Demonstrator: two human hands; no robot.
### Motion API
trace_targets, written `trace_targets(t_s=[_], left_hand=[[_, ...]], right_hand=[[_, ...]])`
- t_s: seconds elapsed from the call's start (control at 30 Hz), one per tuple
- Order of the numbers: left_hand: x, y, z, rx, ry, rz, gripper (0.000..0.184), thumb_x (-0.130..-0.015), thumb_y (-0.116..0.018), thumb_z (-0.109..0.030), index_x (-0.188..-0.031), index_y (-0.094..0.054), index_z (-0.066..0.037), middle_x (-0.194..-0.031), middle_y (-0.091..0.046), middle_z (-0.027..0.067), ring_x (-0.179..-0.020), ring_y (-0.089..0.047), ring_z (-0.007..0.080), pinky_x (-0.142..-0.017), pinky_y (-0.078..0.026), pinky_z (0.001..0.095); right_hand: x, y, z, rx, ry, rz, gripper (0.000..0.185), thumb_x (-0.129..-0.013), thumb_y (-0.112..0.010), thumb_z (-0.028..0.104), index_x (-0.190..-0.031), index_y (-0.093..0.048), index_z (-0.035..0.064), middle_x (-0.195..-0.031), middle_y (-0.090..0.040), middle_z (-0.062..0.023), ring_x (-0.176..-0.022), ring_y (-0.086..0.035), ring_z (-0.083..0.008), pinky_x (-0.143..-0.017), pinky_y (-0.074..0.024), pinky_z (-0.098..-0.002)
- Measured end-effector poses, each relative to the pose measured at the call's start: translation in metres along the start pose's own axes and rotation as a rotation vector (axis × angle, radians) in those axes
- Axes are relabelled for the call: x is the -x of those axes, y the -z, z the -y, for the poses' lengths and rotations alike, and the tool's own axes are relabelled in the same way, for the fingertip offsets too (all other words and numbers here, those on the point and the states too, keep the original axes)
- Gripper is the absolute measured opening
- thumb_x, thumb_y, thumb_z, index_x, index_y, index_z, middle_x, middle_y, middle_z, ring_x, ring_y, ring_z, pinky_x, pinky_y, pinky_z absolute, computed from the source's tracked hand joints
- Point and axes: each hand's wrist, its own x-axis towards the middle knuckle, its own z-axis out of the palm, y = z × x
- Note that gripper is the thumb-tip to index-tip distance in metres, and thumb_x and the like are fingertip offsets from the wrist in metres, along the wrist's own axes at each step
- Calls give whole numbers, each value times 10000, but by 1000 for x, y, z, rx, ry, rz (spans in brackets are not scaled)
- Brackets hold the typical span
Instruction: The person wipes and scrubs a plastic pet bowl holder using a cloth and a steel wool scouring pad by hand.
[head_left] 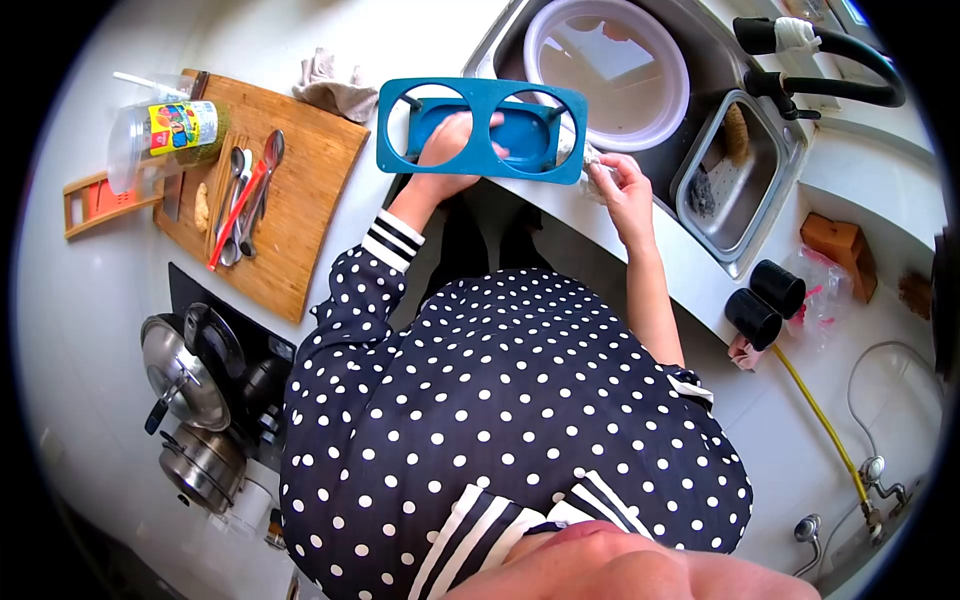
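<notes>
A blue rack [484, 170] with two large round holes and an oval tray below them is held over the counter's front edge. My left hand [450, 143] reaches under its top plate and shows through the left hole. Its fingers are closed at the middle strip, partly hidden by it. At the rack's right end, my right hand [622, 190] pinches a crumpled whitish cloth [591, 160] against the rack. The cloth shows partly through the right hole. Just behind the rack, a pale round basin [682, 85] with cloudy water stands in the sink [510, 55].
On the left, a wooden board [300, 200] carries spoons, chopsticks, a red-handled utensil and a labelled jar [165, 135]. A grey rag [335, 88] lies behind it. Pots [203, 465] stand lower left. Right are a black faucet [850, 65], a small basin [745, 215] and two black cups [754, 316].
</notes>
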Motion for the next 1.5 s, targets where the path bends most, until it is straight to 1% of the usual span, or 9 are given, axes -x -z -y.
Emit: trace_targets(t_s=[0.17, 0.23, 0.37, 0.4, 0.57, 0.67, 0.8, 0.93, 1.5], left_hand=[[-12, -51, -5, -488, 262, -277, 620, -856, -606, -386, -1280, -474, 46, -1235, -540, 222, -1192, -437, 386, -1042, -284, 516], [-15, -60, -4, -490, 325, -140, 711, -869, -558, -452, -1349, -395, 45, -1265, -516, 241, -1249, -384, 391, -1079, -200, 544], [-7, -65, 4, -525, 380, -104, 709, -843, -564, -526, -1170, -546, 104, -1232, -523, 271, -1238, -415, 364, -1098, -193, 497], [-9, -63, 6, -469, 389, -102, 508, -895, -496, -527, -1211, -620, -149, -1298, -542, 157, -1184, -470, 436, -1108, -167, 540], [-14, -58, 1, -463, 383, -63, 469, -888, -517, -503, -1156, -658, -144, -1309, -534, 151, -1212, -453, 408, -1094, -183, 540], [-14, -53, -2, -425, 381, -68, 441, -880, -545, -467, -1174, -646, -154, -1321, -522, 142, -1244, -435, 360, -1082, -183, 556], [-20, -44, -11, -404, 341, -105, 440, -872, -566, -451, -1185, -636, -149, -1303, -533, 138, -1256, -427, 337, -1077, -185, 557], [-19, -45, -11, -438, 310, -127, 431, -859, -593, -419, -1189, -633, -145, -1272, -547, 135, -1229, -445, 324, -1038, -247, 540], [-19, -46, -7, -461, 297, -89, 437, -855, -601, -424, -1183, -635, -137, -1263, -549, 146, -1225, -449, 340, -1042, -262, 533]], right_hand=[[-9, -2, 18, 123, 296, 122, 158, -809, -654, 48, -965, -667, 26, -1074, -616, -98, -925, -620, -238, -804, -499, -303], [-29, -13, 19, 264, 476, 307, 219, -795, -651, -1, -1005, -675, 59, -1069, -603, -108, -928, -607, -253, -803, -497, -321], [-40, -23, 21, 392, 544, 578, 323, -784, -650, -38, -1067, -679, 116, -1051, -577, -106, -940, -584, -269, -809, -492, -332], [-36, -21, 18, 378, 536, 572, 325, -789, -646, -37, -1071, -678, 121, -1047, -574, -105, -937, -581, -271, -815, -489, -332], [-15, 14, 3, 423, 460, 512, 472, -769, -572, -125, -1143, -652, 152, -984, -566, -88, -860, -584, -235, -736, -483, -321], [-22, 6, 21, 299, 333, 432, 423, -783, -604, -97, -1132, -655, 136, -953, -567, -87, -837, -585, -213, -712, -476, -303], [-46, -16, 31, 393, 474, 690, 366, -785, -635, -35, -1120, -653, 111, -930, -604, -89, -846, -600, -248, -765, -490, -348], [-43, 6, 14, 348, 616, 634, 357, -749, -658, -49, -1067, -676, 113, -827, -583, -61, -755, -600, -229, -647, -471, -331], [-48, -30, 23, 419, 534, 515, 147, -737, -697, 11, -877, -713, 54, -799, -601, -61, -740, -600, -221, -654, -479, -329]])
